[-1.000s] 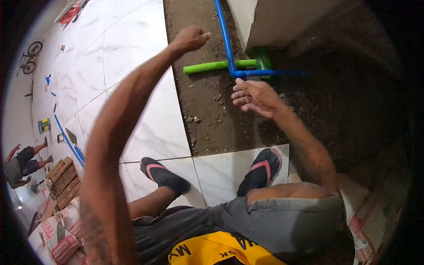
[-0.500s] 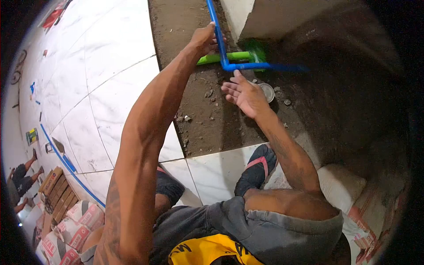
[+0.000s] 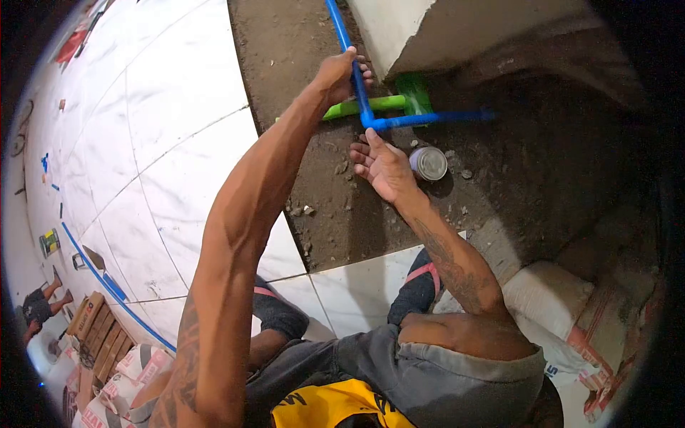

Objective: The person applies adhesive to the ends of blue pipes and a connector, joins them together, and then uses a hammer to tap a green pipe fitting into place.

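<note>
My left hand (image 3: pixel 340 75) is wrapped round a blue plastic pipe (image 3: pixel 362 98) that runs up out of the top of the view. At its lower end sits a blue elbow fitting (image 3: pixel 369 122), from which a shorter blue pipe (image 3: pixel 427 119) points right into shadow. Just below the elbow is my right hand (image 3: pixel 386 170), palm turned up and fingers apart, its thumb tip right at the fitting. A bright green pipe (image 3: pixel 386 104) with a wider green end (image 3: pixel 414 91) passes behind the blue pipes. Beside my right hand stands a small round can (image 3: pixel 431 164) on the dirt.
Bare soil (image 3: pixel 335 235) borders white tiles (image 3: pixel 185 150) and a wall corner (image 3: pixel 391 28). At left lie a long blue pipe (image 3: pixel 135 316), a trowel (image 3: pixel 93 257), a wooden crate (image 3: pixel 108 335) and sacks (image 3: pixel 125 389). Another sack (image 3: pixel 546 296) is at right; a person (image 3: pixel 39 307) is far left.
The elbow sits lower in view and the short pipe now slants up to the right. My right thumb has shifted left along it to the elbow. More of the can shows.
</note>
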{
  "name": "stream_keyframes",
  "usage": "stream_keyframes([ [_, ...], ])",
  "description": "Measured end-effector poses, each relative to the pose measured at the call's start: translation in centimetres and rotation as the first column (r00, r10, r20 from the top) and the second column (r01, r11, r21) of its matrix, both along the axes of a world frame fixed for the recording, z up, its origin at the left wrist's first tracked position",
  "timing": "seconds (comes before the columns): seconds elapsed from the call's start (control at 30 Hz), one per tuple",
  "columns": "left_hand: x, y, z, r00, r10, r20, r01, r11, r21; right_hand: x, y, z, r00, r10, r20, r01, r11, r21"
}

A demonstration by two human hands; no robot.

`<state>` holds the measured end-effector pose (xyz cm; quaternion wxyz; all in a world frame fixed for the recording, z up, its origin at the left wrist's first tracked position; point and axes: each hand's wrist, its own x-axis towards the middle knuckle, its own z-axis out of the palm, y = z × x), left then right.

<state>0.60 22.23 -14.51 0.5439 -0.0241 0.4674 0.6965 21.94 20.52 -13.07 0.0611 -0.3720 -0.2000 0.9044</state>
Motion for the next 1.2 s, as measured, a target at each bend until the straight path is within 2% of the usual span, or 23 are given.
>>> stream_keyframes([
  [0.1,0.1,-0.1,0.1,1.000,-0.004,-0.010,0.004,1.000,0.030,-0.8,0.0,0.3,0.999,-0.013,0.041,0.012,1.000,0.023],
  [0.33,0.5,0.6,-0.1,0.998,0.053,0.021,-0.052,0.998,-0.037,-2.2,0.3,-0.4,0.998,-0.056,-0.038,0.056,0.998,0.012],
  [0.53,0.5,0.5,0.1,0.999,0.040,0.015,-0.039,0.999,-0.026,-2.5,0.2,-0.5,0.996,-0.052,-0.066,0.052,0.999,0.011],
  [0.73,0.6,0.9,-0.2,0.999,0.048,-0.022,-0.049,0.998,-0.044,-2.9,0.7,-1.1,0.997,-0.052,-0.052,0.054,0.997,0.046],
  [0.93,0.6,0.9,-0.3,0.999,0.045,0.027,-0.045,0.999,-0.019,-3.1,0.7,-1.6,0.997,-0.063,-0.045,0.065,0.997,0.048],
  [1.03,0.6,0.7,0.0,1.000,0.028,-0.004,-0.028,0.999,-0.024,-3.1,0.6,-1.7,0.998,-0.053,-0.036,0.056,0.995,0.086],
  [1.2,0.8,0.7,0.3,0.999,0.040,-0.019,-0.041,0.998,-0.049,-2.3,0.1,-1.1,0.998,-0.007,-0.060,0.009,0.999,0.033],
])
